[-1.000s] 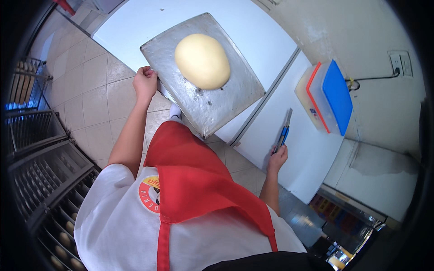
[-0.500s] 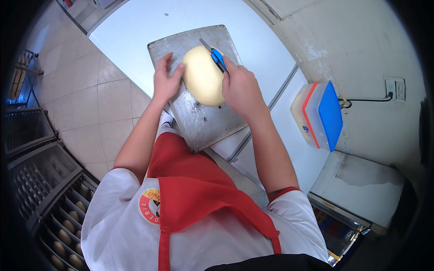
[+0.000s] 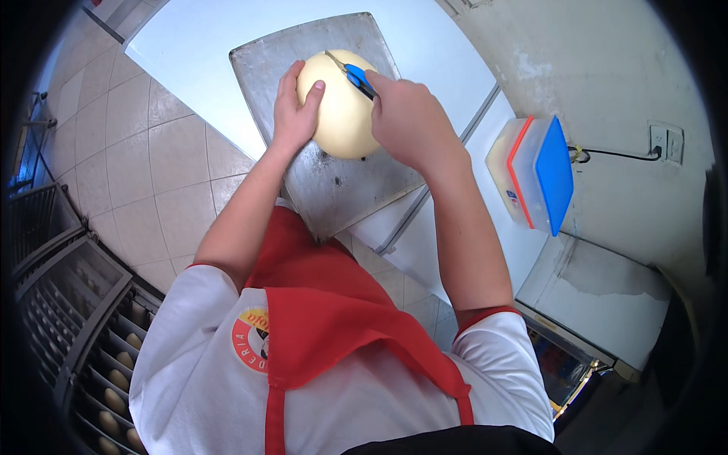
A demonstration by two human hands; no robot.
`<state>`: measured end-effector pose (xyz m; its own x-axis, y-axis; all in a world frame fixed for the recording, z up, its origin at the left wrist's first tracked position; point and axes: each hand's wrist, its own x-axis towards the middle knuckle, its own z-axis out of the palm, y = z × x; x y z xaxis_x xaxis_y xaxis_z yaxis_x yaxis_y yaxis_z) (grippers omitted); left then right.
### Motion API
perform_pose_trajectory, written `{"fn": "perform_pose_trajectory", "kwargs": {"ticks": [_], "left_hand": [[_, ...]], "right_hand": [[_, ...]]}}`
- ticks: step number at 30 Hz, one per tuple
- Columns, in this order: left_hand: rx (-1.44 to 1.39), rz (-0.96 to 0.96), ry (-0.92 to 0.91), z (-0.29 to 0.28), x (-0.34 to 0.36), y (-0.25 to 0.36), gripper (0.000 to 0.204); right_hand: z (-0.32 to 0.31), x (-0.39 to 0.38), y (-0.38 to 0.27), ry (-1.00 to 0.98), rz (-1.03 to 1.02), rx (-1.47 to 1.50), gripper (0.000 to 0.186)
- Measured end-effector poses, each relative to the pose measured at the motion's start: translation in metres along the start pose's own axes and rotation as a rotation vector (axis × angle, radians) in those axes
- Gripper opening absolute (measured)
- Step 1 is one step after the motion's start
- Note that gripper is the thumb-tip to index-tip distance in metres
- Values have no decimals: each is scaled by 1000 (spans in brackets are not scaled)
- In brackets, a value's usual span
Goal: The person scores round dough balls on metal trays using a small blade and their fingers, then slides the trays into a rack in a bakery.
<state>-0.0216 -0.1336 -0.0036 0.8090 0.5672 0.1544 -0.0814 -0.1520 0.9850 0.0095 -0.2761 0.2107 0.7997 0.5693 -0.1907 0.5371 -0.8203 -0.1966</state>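
A smooth, pale yellow dough ball point(image 3: 341, 129) rests on a worn metal baking tray point(image 3: 349, 193). My left hand point(image 3: 297, 114) cups its left side, thumb on the surface and fingers curled along the edge. My right hand point(image 3: 409, 121) grips a blue-and-black handled cutter point(image 3: 358, 77), its silver blade angled up and left over the upper part of the dough. Whether the blade touches the dough I cannot tell.
The tray lies on a white counter point(image 3: 189, 45). A clear container point(image 3: 523, 174) with blue lid stands at the right by the wall socket point(image 3: 667, 144). Metal racks point(image 3: 76, 326) holding several pale rolls stand at lower left, beside the tiled floor point(image 3: 167, 174).
My right hand has brought the cutter from the right-hand counter onto the dough. My left hand has left the tray's edge and moved in against the dough's left side.
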Motion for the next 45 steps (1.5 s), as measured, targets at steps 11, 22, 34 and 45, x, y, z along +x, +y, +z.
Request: {"fn": "perform_pose_trajectory", "kwargs": {"ticks": [11, 22, 34, 45], "left_hand": [[21, -13, -14, -1, -4, -9, 67], [195, 136, 118, -43, -90, 34, 61], [935, 238, -523, -51, -208, 79, 127], [919, 185, -530, -97, -119, 86, 124]], "right_hand": [[81, -130, 41, 167, 75, 187, 49], [173, -203, 80, 385, 45, 360, 54], [198, -313, 121, 554, 188, 415, 52], [222, -372, 199, 665, 677, -47, 48]]}}
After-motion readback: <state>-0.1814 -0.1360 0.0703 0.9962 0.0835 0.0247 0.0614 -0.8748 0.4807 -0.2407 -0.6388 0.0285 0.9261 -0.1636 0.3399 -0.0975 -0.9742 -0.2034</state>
